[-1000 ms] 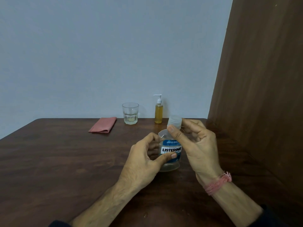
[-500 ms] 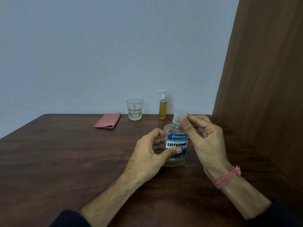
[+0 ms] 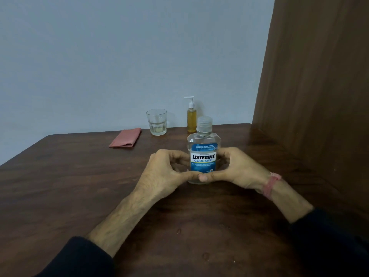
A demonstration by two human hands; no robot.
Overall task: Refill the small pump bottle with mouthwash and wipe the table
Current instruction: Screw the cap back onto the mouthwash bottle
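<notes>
Mouthwash bottle point(image 3: 203, 154) upright on the desk point(image 3: 60, 186), near centre, cap on. Left hand point(image 3: 165, 174) on its left side, right hand point(image 3: 239, 168) on its right, thumbs meeting in front. Behind it, by the wall: pump bottle point(image 3: 191, 118), glass point(image 3: 156, 121) to its left, folded cloth point(image 3: 125, 140) further left. Droplets point(image 3: 178, 230) on the desk before the hands.

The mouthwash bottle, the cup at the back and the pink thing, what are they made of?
The mouthwash bottle looks like clear, glossy plastic: see-through walls, a paper-like blue label, a frosted ridged cap. The cup seems glass, with thick clear faceted walls, though hard plastic is possible. The pink thing looks like soft matte cloth, folded flat.
</notes>
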